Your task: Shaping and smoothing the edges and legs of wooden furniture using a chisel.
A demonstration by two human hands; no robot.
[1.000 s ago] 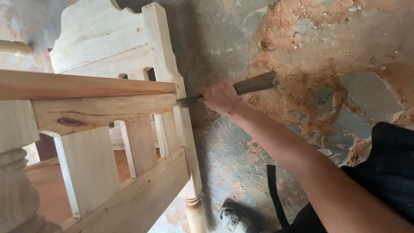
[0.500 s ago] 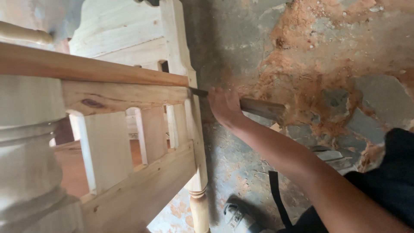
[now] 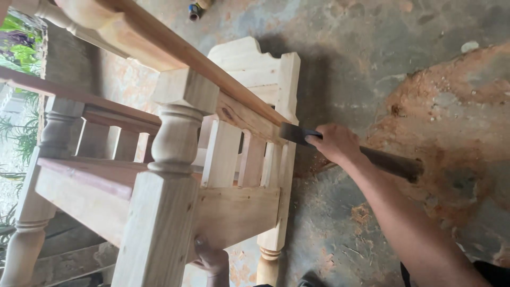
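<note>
Your right hand is wrapped tight around the hammer, fingers curled fully about the handle close behind the head, no gap between them. The dark metal head sits at 9 o'clock of your fist and meets the end of the top rail, right where that rail joins the corner post. The wooden handle runs out from under your palm toward 4 o'clock, ending in a darker butt above the floor. Your forearm comes in from the lower right corner.

The rail and post belong to an unfinished pale wood frame that fills the left half of the view. Short flat slats stand side by side below the rail, at 8 o'clock of the hammer head. A shaped board with a stepped top edge lies beyond the post at 11 o'clock.

Your left hand is at the bottom edge, at 7 o'clock of the hammer, fingers pressed against the underside of the lower board beside the big turned post; how far it closes around the wood you cannot tell from here, as the post covers part of it.

The floor is grey concrete with a wide reddish patch at 3 o'clock and sawdust scattered under your arm. Green leaves show at the far left.
</note>
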